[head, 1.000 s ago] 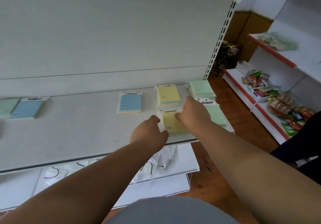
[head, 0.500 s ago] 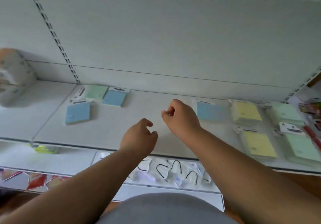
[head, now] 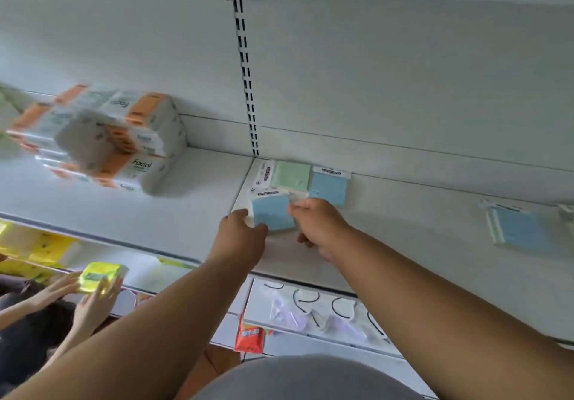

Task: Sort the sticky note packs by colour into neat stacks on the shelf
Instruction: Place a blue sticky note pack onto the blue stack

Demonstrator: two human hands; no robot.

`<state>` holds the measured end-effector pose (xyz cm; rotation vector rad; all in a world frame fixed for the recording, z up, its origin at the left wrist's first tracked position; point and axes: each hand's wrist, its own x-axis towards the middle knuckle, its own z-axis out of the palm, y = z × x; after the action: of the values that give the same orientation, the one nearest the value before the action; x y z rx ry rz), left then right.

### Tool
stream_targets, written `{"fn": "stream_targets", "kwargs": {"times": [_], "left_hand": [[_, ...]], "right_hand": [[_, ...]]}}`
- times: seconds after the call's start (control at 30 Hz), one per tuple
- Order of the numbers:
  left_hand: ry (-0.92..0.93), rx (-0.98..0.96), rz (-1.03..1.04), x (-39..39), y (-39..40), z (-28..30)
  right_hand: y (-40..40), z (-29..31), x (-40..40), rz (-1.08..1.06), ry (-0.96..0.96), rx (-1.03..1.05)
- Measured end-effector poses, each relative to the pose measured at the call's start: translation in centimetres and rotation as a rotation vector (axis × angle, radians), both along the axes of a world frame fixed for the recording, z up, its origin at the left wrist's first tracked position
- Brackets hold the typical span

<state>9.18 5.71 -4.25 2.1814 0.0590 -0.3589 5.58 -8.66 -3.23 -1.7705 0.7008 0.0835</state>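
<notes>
Both hands up on the white shelf (head: pixel 403 238), closed in on one blue sticky note pack (head: pixel 272 213) from either side. Left hand (head: pixel 240 235) at the pack's left edge, fingers curled against it, thumb side toward the lower corner. Right hand (head: pixel 316 222) at the pack's right edge, fingertips pinching that side, thumb tucked under and hidden, so depth of grip unclear. Pack lying flat or barely raised; impossible to tell which.

Just beyond the hands, against the back panel: a green pack (head: pixel 290 175) and a second blue pack (head: pixel 328 187), side by side, nearly touching the held one. Well off to the right of the right hand, a third blue pack (head: pixel 517 228), blurred. Far to the left of the left hand, stacked facial tissue packs (head: pixel 124 141). Below and left, another person's hands around a yellow packet (head: pixel 99 277).
</notes>
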Motion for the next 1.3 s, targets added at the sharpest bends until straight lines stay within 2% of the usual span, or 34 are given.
{"fn": "stream_targets", "kwargs": {"times": [0.17,0.23,0.33,0.4,0.47,0.63,0.83,0.97,1.1,1.2,1.3], "left_hand": [[0.135,-0.244,0.054,0.4,-0.4,-0.3],[0.169,-0.280,0.002,0.3,-1.2,-0.2],[0.089,-0.258,-0.185,-0.9,-3.6,0.1],[0.080,-0.269,-0.303,-2.1,-5.6,0.2],[0.097,-0.272,-0.427,-3.4,-8.0,0.4],[-0.041,-0.069,-0.731,-7.6,-14.9,0.8],[-0.096,0.067,-0.916,-14.9,-24.4,0.7],[-0.136,0.204,-0.943,-19.0,-28.8,0.6],[-0.241,0.360,-0.885,-20.9,-30.5,0.7],[-0.301,0.368,-0.840,-21.2,-30.6,0.6],[-0.273,0.316,-0.812,-20.9,-29.8,0.0]], "right_hand": [[-0.4,0.4,0.6,-0.174,0.036,0.181],[-1.5,0.4,-0.1,-0.200,-0.004,0.182],[-3.8,0.3,-2.4,-0.215,-0.090,-0.034],[-6.1,0.4,-4.7,-0.233,-0.046,-0.241],[-8.8,0.5,-7.5,-0.279,-0.006,-0.352],[-14.9,1.0,-14.4,-0.421,0.077,-0.545],[-23.0,1.5,-22.3,-0.416,0.194,-0.666],[-27.5,1.2,-25.8,-0.332,0.314,-0.694],[-29.0,0.4,-26.3,-0.208,0.370,-0.820],[-29.1,0.7,-25.9,-0.194,0.327,-0.970],[-28.0,0.8,-25.0,-0.141,0.268,-1.069]]}}
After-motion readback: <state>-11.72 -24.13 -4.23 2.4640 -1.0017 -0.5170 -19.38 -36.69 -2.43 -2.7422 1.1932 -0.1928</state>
